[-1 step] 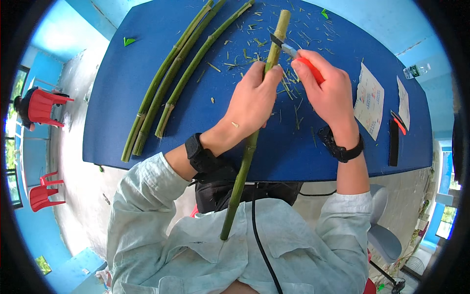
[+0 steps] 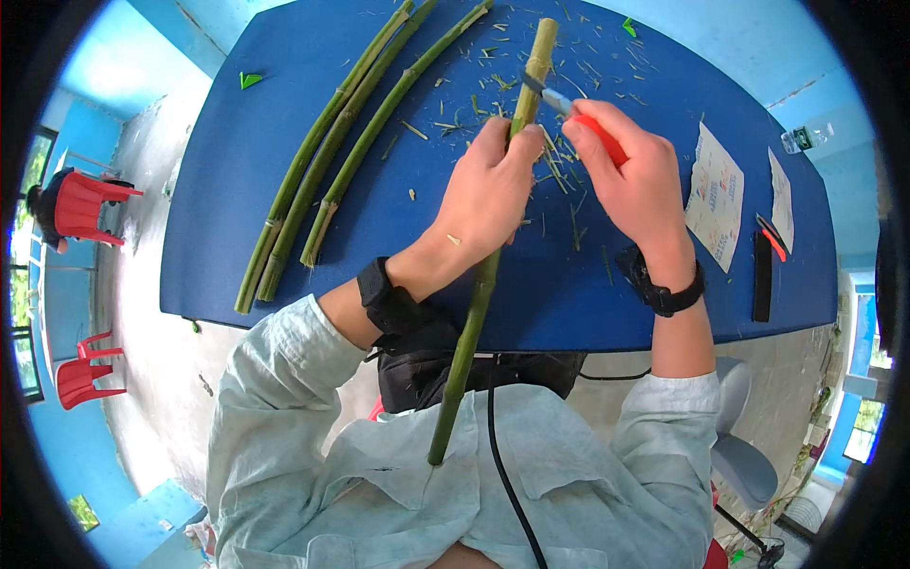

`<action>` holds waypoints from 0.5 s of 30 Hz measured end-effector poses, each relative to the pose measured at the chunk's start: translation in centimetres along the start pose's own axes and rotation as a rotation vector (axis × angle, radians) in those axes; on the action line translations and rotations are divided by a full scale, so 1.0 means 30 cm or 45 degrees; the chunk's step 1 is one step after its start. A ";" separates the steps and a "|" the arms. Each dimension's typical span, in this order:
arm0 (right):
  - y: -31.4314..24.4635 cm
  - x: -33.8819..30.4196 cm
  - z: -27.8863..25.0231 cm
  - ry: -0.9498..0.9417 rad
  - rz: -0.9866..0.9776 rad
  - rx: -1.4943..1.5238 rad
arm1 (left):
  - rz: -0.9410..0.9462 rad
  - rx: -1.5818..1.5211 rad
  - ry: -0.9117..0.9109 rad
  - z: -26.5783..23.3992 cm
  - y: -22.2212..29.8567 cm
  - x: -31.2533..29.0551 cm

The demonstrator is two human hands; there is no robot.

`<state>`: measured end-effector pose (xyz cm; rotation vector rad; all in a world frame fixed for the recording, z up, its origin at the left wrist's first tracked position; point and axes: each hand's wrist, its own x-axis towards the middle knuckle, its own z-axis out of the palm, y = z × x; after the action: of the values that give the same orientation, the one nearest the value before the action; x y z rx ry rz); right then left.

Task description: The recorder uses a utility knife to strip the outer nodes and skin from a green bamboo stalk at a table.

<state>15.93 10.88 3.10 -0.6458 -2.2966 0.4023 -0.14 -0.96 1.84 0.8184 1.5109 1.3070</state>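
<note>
My left hand (image 2: 493,180) is closed around a green bamboo-like stalk (image 2: 464,351). Its lower end rests against my shirt, and its far end, pale where the skin is scraped off, points away over the table. My right hand (image 2: 626,171) grips the red handle of a knife (image 2: 550,95). The dark blade lies across the stalk just beyond my left thumb, at the border of pale and green. Three more green stalks (image 2: 332,152) lie side by side on the left of the blue table (image 2: 578,303). A small shaving clings to my left wrist.
Thin green shavings (image 2: 569,180) litter the table around the stalk. To the right lie printed paper sheets (image 2: 716,199), a black strip (image 2: 762,275) and an orange-and-black tool (image 2: 773,237). A clear plastic bottle (image 2: 806,138) is at the far right edge. Red chairs (image 2: 90,372) stand left.
The knife blade has shifted slightly along the stalk toward my left hand and turned a little. The stalk's far end has moved slightly left.
</note>
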 end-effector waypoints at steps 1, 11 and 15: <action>-0.005 -0.006 0.000 -0.038 0.008 0.013 | 0.015 -0.019 0.021 0.001 -0.003 0.002; -0.018 -0.016 0.019 -0.087 0.001 -0.087 | 0.075 0.005 0.083 0.009 -0.024 0.020; -0.028 -0.016 0.020 -0.080 0.001 -0.212 | 0.035 0.050 0.081 0.001 -0.021 0.022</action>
<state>15.54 9.86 2.80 -0.7254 -2.4078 0.2365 -0.27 -0.47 1.08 0.8323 1.5843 1.3384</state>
